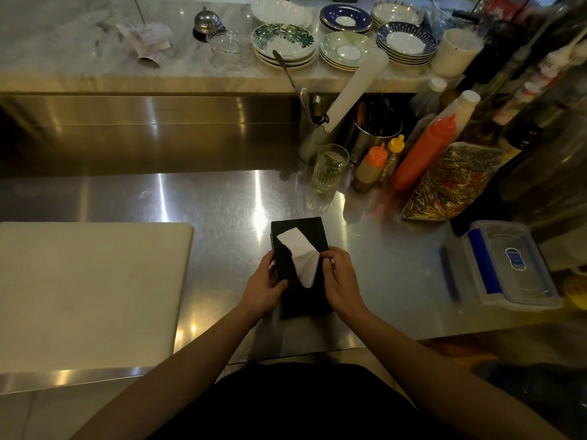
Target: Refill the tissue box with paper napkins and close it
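Dark apron or shirt front (286, 404) fills the bottom edge, both bare forearms reaching out from it over the steel counter (222, 201).

Black tissue box (300, 300) sits on the counter, centre, just right of the white cutting board (89, 293). Lid looks seated. One white napkin (300, 255) stands out of the top slot, fanned and leaning toward the far end.

Left hand (265, 287) clamped on the box's left side, thumb over the top face. Right hand (338, 277) on the right side, fingertips (327, 254) pinched at the napkin's right edge. Hands apart, the box between them.

Judged: refill done, box closed or nearly so; dressing the first sheet.

Risks from here:
- Pulling that pinch too hard could tear the sheet or drag several out, since the slot is narrow.
- If the lid is not fully latched (cannot tell), lifting by the sides may pop it.
- Smooth steel: the box may skid under a sideways tug if the left grip loosens.

Further out, right: clear lidded container (508, 265), squeeze bottles (422, 154), a glass (330, 166). Well apart, no obstruction.
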Demonstrator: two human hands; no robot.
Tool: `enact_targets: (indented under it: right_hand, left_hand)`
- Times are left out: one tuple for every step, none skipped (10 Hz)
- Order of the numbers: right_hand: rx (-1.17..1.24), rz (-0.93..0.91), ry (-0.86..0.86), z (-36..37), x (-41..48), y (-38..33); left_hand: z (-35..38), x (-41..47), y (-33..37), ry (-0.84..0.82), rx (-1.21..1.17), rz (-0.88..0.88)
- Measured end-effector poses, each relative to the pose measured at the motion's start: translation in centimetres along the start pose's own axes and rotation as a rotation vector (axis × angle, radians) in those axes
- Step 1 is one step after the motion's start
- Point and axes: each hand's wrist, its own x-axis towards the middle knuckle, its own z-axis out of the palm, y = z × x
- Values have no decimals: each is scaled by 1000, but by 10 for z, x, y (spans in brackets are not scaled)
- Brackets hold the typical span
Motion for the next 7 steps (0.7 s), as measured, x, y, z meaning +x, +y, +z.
enact_targets:
  right_hand:
    - [-8,3,27,-2,-3,-1]
    - [-12,48,34,-2,-8,-2]
    - [3,122,29,2,-18,-5]
    - [-3,152,15,1,-20,-10]
    - [-51,116,2,-3,-24,-18]
    - [-78,59,2,-8,-28,-27]
    - [-106,-43,-27,-21,-37,-36]
  left_hand:
    - [0,-2,1,25,100,45]
    - [1,-5,0,20,127,69]
    - [-3,-12,0,-23,147,102]
    - [-8,-13,5,-24,180,121]
    - [-13,-16,6,-31,209,128]
    - [-14,-22,9,-14,226,114]
    - [-8,-36,19,67,221,183]
